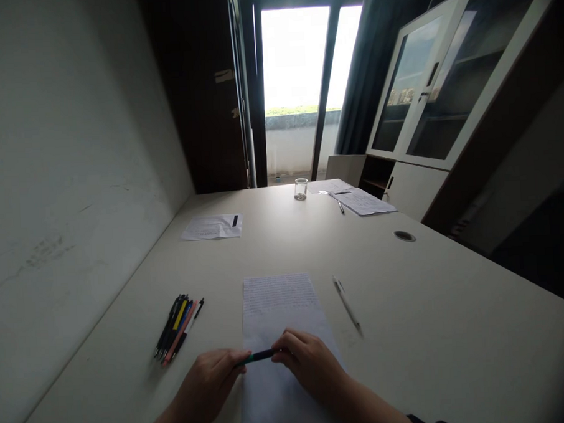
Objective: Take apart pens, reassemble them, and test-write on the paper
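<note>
A green pen with a dark grip [260, 356] is held level between my two hands, above a sheet of paper [280, 327] with lines of writing on its upper part. My left hand [209, 380] pinches the green end. At the dark end, the fingers of my right hand [311, 363] are closed round the tip, which they hide. A white pen [346, 303] lies on the table to the right of the sheet. Off to the left rests a bunch of pens [177, 328] in black, yellow, blue and pink.
The white table [436, 317] meets a wall [75, 183] on the left. Farther back are a crumpled paper [212, 227], a glass jar [300, 189], a stack of papers [363, 202] and another pen [341, 207]. A round cable hole [404, 236] lies near the right edge.
</note>
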`<action>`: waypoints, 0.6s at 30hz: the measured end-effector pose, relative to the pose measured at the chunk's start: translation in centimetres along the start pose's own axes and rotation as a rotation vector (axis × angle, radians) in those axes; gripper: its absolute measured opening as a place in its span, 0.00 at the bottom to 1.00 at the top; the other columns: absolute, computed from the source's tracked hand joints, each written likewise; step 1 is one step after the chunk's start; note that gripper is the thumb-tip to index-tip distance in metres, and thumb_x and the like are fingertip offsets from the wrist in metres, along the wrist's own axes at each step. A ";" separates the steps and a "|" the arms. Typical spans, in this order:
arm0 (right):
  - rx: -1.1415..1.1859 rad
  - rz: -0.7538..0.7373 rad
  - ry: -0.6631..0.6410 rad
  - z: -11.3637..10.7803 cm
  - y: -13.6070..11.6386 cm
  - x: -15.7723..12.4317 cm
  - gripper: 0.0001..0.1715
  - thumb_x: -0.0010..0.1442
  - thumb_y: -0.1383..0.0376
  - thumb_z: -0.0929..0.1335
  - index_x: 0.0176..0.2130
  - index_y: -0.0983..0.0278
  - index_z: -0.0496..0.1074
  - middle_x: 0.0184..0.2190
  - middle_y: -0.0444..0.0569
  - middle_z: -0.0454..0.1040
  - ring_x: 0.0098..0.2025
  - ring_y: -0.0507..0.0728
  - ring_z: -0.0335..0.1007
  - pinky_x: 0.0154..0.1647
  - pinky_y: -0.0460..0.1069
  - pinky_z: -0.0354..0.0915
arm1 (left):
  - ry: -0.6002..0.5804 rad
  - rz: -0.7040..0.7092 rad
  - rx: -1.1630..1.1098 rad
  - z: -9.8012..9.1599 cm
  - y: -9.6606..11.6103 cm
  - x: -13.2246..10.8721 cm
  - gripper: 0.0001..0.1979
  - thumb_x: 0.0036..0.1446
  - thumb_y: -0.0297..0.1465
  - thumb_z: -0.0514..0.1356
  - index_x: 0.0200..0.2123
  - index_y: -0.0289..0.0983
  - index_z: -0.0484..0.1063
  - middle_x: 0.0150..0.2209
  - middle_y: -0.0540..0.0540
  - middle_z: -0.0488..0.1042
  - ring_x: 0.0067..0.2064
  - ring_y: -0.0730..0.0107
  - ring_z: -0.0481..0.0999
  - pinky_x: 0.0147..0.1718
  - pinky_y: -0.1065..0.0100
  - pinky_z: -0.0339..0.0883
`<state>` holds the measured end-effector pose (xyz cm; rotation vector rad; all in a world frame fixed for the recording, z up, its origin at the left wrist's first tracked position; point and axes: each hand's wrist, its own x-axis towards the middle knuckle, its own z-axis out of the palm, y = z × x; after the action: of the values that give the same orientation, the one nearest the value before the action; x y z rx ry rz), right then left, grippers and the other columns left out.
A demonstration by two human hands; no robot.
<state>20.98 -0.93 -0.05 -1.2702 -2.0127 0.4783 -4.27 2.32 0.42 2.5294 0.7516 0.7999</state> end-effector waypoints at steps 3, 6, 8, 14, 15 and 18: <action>-0.052 0.000 -0.032 -0.1 -0.1 0.0 0.19 0.70 0.54 0.61 0.35 0.62 0.73 0.29 0.46 0.75 0.28 0.52 0.69 0.30 0.46 0.59 | -0.011 0.019 0.003 0.1 -0.1 0.0 0.11 0.69 0.28 0.52 0.51 0.40 0.68 0.36 0.46 0.79 0.35 0.69 0.80 0.36 0.72 0.72; -0.069 -0.003 -0.065 -0.3 -0.3 0.0 0.20 0.71 0.56 0.59 0.34 0.62 0.72 0.28 0.46 0.73 0.25 0.52 0.66 0.27 0.46 0.56 | -0.005 0.034 0.018 0.0 0.0 0.2 0.11 0.69 0.27 0.52 0.52 0.39 0.68 0.35 0.46 0.79 0.35 0.69 0.80 0.35 0.72 0.72; -0.077 -0.007 -0.082 -0.4 -0.4 0.0 0.20 0.71 0.57 0.59 0.34 0.62 0.72 0.28 0.46 0.73 0.25 0.52 0.66 0.27 0.46 0.56 | -0.002 0.043 0.031 0.0 0.1 0.2 0.11 0.69 0.27 0.52 0.51 0.39 0.68 0.35 0.45 0.79 0.35 0.68 0.80 0.35 0.71 0.72; -0.088 0.014 -0.108 -0.5 -0.5 -0.3 0.17 0.70 0.61 0.59 0.32 0.62 0.70 0.28 0.46 0.73 0.27 0.52 0.66 0.29 0.46 0.56 | -0.007 0.051 0.056 0.0 0.1 0.1 0.11 0.68 0.26 0.52 0.50 0.39 0.69 0.34 0.44 0.79 0.35 0.67 0.79 0.35 0.70 0.73; -0.078 0.015 -0.111 -0.5 -0.5 -0.3 0.17 0.70 0.61 0.59 0.32 0.62 0.69 0.28 0.45 0.72 0.27 0.52 0.66 0.29 0.46 0.56 | -0.006 0.045 0.050 0.0 0.0 0.1 0.11 0.68 0.26 0.52 0.50 0.39 0.70 0.35 0.44 0.79 0.35 0.67 0.79 0.36 0.70 0.73; -0.049 0.015 -0.116 -0.8 -0.8 -0.2 0.18 0.71 0.61 0.58 0.34 0.62 0.69 0.30 0.45 0.72 0.29 0.52 0.66 0.31 0.45 0.58 | 0.011 0.012 0.014 -0.1 -0.1 0.1 0.11 0.68 0.28 0.52 0.50 0.40 0.70 0.36 0.45 0.79 0.35 0.68 0.79 0.36 0.70 0.73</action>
<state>21.10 -1.51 0.92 -1.3143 -2.1239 0.5233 -4.29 2.42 0.48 2.5462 0.7481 0.8156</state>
